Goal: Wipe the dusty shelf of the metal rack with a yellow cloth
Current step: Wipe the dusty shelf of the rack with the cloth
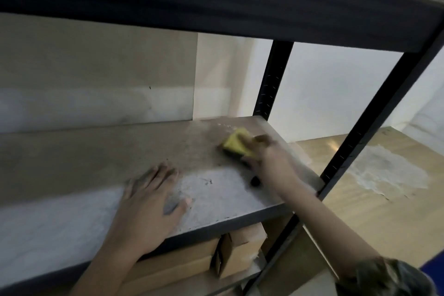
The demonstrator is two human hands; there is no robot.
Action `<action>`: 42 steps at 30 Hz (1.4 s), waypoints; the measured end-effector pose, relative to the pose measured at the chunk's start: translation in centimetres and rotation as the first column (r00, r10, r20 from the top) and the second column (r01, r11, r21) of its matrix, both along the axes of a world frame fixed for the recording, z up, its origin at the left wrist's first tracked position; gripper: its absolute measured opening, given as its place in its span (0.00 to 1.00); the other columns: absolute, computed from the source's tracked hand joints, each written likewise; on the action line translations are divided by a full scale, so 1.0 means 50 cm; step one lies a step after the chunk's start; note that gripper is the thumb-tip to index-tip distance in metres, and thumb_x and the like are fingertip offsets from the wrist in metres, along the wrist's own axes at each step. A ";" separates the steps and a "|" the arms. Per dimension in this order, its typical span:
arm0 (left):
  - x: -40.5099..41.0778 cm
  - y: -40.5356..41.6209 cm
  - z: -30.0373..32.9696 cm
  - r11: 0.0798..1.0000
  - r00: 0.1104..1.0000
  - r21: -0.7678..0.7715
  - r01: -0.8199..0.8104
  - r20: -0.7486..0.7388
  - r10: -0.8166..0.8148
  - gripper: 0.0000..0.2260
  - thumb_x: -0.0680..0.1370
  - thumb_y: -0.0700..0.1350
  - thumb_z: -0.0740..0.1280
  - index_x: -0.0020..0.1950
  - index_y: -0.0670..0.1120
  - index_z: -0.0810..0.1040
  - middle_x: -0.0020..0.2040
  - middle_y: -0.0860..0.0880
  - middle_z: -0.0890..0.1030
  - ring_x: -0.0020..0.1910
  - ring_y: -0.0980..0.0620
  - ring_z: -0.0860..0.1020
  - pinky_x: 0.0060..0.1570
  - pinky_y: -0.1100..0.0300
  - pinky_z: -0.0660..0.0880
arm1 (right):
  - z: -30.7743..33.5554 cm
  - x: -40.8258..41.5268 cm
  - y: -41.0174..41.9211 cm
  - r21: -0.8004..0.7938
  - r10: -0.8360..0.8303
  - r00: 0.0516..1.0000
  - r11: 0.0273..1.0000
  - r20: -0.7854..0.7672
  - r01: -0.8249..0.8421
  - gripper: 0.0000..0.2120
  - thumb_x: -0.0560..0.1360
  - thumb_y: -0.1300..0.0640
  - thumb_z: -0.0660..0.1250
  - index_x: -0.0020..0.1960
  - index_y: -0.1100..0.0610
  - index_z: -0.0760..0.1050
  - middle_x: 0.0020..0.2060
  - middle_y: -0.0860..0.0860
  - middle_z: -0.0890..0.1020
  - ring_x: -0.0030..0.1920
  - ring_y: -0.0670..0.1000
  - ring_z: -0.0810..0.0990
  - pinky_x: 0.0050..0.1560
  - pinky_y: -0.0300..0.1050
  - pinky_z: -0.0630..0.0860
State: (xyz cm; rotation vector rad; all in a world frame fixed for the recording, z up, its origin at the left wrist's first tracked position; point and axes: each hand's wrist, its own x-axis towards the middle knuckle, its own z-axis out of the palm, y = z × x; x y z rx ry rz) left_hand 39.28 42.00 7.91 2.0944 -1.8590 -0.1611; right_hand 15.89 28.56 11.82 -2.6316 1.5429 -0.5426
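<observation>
Right hand clenched around a yellow cloth, thumb and fingers curled over its near edge, pressing it flat against the shelf near the far right corner. Blurred by motion, so finger detail hard to make out. Dark underside showing along the cloth's lower edge. Forearm reaching in from the lower right, crossing in front of the rack's front right post, with a dark patterned sleeve at the bottom right corner.

Left hand released, palm down, fingers spread and straight, resting flat on the shelf toward the front edge, well apart from the cloth. Grey dust smeared on the thumb and fingertips.

Shelf surface pale and dusty, with a lighter grey patch between the two hands and dark specks scattered across it. A small dark lump just beside the right wrist, too blurred to identify.

Dark beam of the upper shelf across the top. Rear right post dark, with rows of slots. Cardboard boxes stacked on the level below. Wooden floor to the right, bearing a whitish stain. White wall behind.
</observation>
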 end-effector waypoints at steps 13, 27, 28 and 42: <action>-0.010 -0.001 0.012 0.997 0.998 0.064 -0.048 0.054 0.045 0.41 0.62 0.71 0.33 0.75 0.59 0.43 0.76 0.61 0.41 0.74 0.60 0.39 0.74 0.53 0.43 | -0.015 0.104 -0.082 0.114 0.429 0.875 0.903 -0.224 -0.414 0.23 0.78 0.42 0.54 0.72 0.38 0.58 0.67 0.50 0.63 0.64 0.53 0.61 0.63 0.52 0.61; -0.005 0.005 0.016 0.997 0.999 0.071 -0.039 -0.005 0.040 0.45 0.61 0.77 0.32 0.75 0.60 0.45 0.76 0.63 0.41 0.73 0.62 0.37 0.74 0.53 0.42 | 0.055 0.178 -0.197 -0.096 0.147 0.977 0.986 0.156 -0.133 0.20 0.77 0.53 0.62 0.69 0.46 0.67 0.57 0.55 0.68 0.50 0.59 0.73 0.47 0.42 0.72; -0.004 0.004 0.015 0.997 0.999 0.072 -0.034 -0.006 0.035 0.45 0.61 0.77 0.33 0.75 0.60 0.45 0.75 0.63 0.40 0.73 0.62 0.37 0.74 0.53 0.42 | 0.067 0.156 -0.155 -0.113 0.174 0.980 0.980 0.094 -0.164 0.20 0.78 0.52 0.62 0.69 0.46 0.66 0.57 0.53 0.68 0.47 0.55 0.73 0.42 0.33 0.69; -0.005 -0.001 0.013 0.996 0.999 0.076 -0.046 0.005 0.045 0.46 0.59 0.78 0.31 0.75 0.61 0.46 0.76 0.62 0.42 0.74 0.62 0.38 0.74 0.52 0.43 | -0.014 0.106 -0.132 0.120 0.316 0.931 0.947 -0.182 -0.298 0.22 0.79 0.45 0.55 0.72 0.36 0.57 0.71 0.47 0.60 0.64 0.56 0.61 0.61 0.55 0.61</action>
